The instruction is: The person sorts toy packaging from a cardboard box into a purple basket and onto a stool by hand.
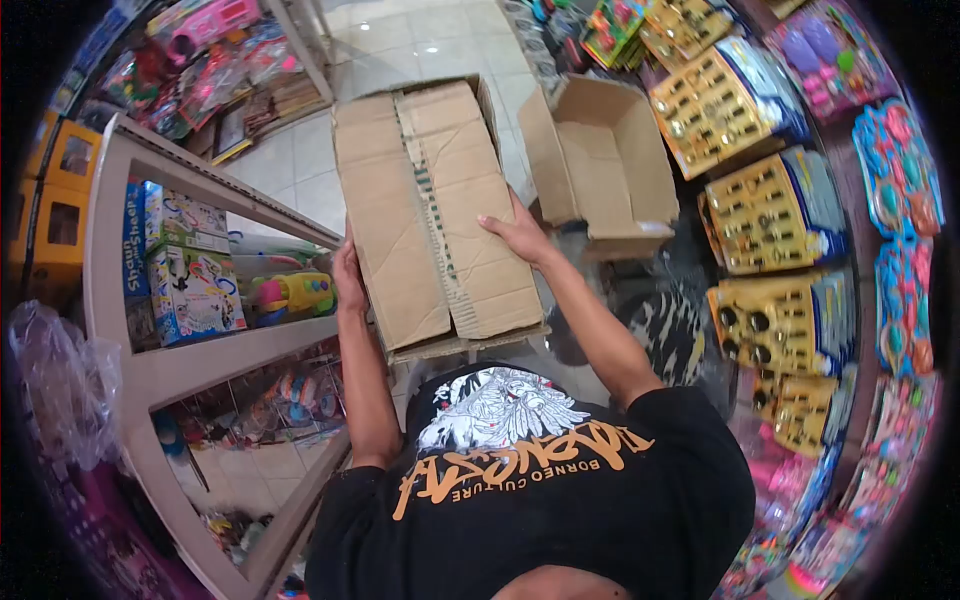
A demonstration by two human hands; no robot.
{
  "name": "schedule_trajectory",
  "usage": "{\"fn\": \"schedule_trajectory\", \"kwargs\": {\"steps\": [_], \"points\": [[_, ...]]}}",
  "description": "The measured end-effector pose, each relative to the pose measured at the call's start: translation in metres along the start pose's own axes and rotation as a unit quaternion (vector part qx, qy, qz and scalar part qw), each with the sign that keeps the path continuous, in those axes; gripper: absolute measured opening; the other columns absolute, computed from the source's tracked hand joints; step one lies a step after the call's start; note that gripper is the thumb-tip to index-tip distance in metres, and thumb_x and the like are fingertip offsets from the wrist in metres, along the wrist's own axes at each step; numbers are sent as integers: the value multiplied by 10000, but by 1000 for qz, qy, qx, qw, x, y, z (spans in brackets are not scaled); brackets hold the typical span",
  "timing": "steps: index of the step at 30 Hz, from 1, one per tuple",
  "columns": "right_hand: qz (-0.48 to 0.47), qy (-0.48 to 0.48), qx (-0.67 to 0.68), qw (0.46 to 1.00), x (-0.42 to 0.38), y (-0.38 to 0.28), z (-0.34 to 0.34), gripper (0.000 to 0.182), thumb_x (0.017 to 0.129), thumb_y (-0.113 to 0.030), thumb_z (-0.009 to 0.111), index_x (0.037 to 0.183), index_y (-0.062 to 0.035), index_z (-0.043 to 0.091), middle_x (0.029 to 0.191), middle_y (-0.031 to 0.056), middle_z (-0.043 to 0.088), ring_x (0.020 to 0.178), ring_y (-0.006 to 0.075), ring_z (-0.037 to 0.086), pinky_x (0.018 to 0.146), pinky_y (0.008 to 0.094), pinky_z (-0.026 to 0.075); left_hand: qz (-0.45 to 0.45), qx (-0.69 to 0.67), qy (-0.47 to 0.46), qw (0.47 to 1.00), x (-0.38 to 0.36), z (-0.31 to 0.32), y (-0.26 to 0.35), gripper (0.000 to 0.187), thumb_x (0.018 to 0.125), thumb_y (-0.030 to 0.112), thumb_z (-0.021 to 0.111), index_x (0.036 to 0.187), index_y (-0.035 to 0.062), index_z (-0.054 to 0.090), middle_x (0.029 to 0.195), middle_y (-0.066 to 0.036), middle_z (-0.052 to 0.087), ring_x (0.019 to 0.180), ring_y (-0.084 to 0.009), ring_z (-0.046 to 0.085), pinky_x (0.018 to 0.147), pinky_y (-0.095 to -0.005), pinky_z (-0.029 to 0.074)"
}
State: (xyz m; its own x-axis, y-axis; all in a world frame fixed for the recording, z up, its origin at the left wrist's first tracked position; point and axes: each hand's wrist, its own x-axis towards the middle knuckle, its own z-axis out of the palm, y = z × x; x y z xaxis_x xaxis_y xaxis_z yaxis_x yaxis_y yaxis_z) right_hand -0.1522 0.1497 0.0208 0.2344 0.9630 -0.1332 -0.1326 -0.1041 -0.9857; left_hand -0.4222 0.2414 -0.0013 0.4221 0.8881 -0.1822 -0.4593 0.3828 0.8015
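Note:
A large brown cardboard box (385,200) is held in front of my chest, its top flaps meeting along a middle seam with dark green print. My left hand (348,277) presses against the box's left side, with the fingers partly hidden along that side. On the right, my right hand (517,232) grips the other side, its thumb lying on the top flap and its other fingers out of sight. Just beyond my right hand stands a second cardboard box (610,170), which has its flaps open.
To the left is a shelf frame (110,240) with boxed toys (195,270) and a yellow toy (300,295). Packs on yellow cards (770,215) hang along the right wall. Toys in plastic bags (210,70) lie at upper left. Tiled floor (400,40) shows ahead.

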Motion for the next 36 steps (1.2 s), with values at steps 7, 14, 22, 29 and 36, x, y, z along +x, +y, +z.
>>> {"fn": "schedule_trajectory", "kwargs": {"steps": [7, 14, 22, 29, 36], "points": [[-45, 108, 5, 993, -83, -31, 24, 731, 779, -95, 645, 1367, 1, 221, 1298, 126, 415, 1191, 193, 401, 1005, 320, 320, -100, 83, -104, 986, -19, 7, 34, 523, 908, 261, 283, 1371, 19, 293, 1353, -140, 398, 1206, -245, 438, 1017, -356, 345], [-109, 129, 23, 985, -172, -56, 41, 804, 759, -87, 657, 1395, -4, 173, 1361, 126, 351, 1241, 184, 343, 1033, 307, 276, -26, 148, -195, 969, -66, 37, 64, 541, 913, 236, 271, 1419, 60, 190, 1431, -94, 289, 1275, -223, 343, 1059, -339, 273], [-127, 137, -24, 982, -296, -56, 44, 909, 762, -140, 693, 1415, 16, 81, 1467, 128, 178, 1328, 172, 201, 1076, 290, 180, -46, 190, -230, 953, -133, 47, 70, 505, 932, 236, 281, 1384, 12, 264, 1382, -133, 360, 1226, -222, 418, 1015, -359, 347], [-164, 302, -80, 936, -404, -33, 35, 889, 765, -157, 700, 1404, 42, 115, 1456, 132, 208, 1313, 163, 228, 1068, 286, 193, 4, 264, -246, 932, -188, 103, 30, 457, 952, 264, 263, 1271, -20, 426, 1225, -137, 518, 1095, -210, 527, 957, -343, 403], [-192, 417, -100, 883, -492, -40, -12, 858, 740, -286, 738, 1353, 77, 258, 1313, 167, 442, 1185, 184, 426, 1010, 296, 315, -83, 218, -401, 886, -222, 195, -34, 450, 929, 213, 300, 1315, -9, 363, 1299, -137, 445, 1160, -220, 470, 990, -335, 368]]}}
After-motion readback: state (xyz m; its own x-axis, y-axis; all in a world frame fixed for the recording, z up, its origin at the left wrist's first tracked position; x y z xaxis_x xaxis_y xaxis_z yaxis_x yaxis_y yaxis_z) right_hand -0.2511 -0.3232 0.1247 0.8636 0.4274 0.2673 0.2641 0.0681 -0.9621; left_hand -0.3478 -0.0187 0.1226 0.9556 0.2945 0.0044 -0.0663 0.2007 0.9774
